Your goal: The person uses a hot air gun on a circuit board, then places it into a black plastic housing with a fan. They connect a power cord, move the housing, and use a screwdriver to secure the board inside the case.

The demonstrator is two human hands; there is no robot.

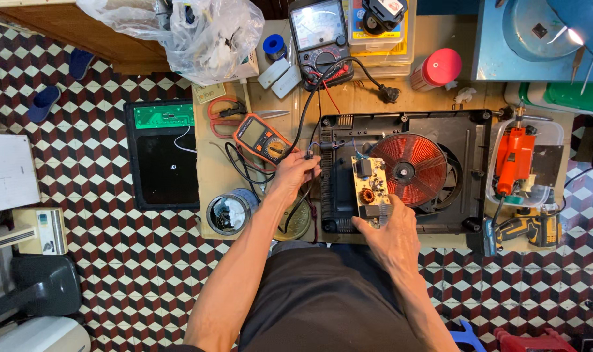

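Seen from above, a tiled floor (114,261) lies at far left, where a black glass cooktop panel (163,156) rests beside a small wooden desk (211,169). On the desk sit red scissors (223,109), a tin (230,212) and an orange multimeter (262,139), with a second, black meter (319,39) farther back. The left hand (295,173) is closed on black probe leads (304,120) just beside the orange multimeter. Right of it lies an opened induction cooker (400,171), its copper coil (410,169) exposed. The right hand (391,236) rests on the cooker's near edge, fingers touching a tan circuit board (367,189) that stands over the base; whether that grip pinches the board cannot be told. Farther right, 1 clear tub (557,137) holds an orange tool (513,160). In judgement, the trailing leads could snag and drag the multimeter off the desk edge, and a slipping probe could bridge board contacts or tip the unsteadied board onto the coil.
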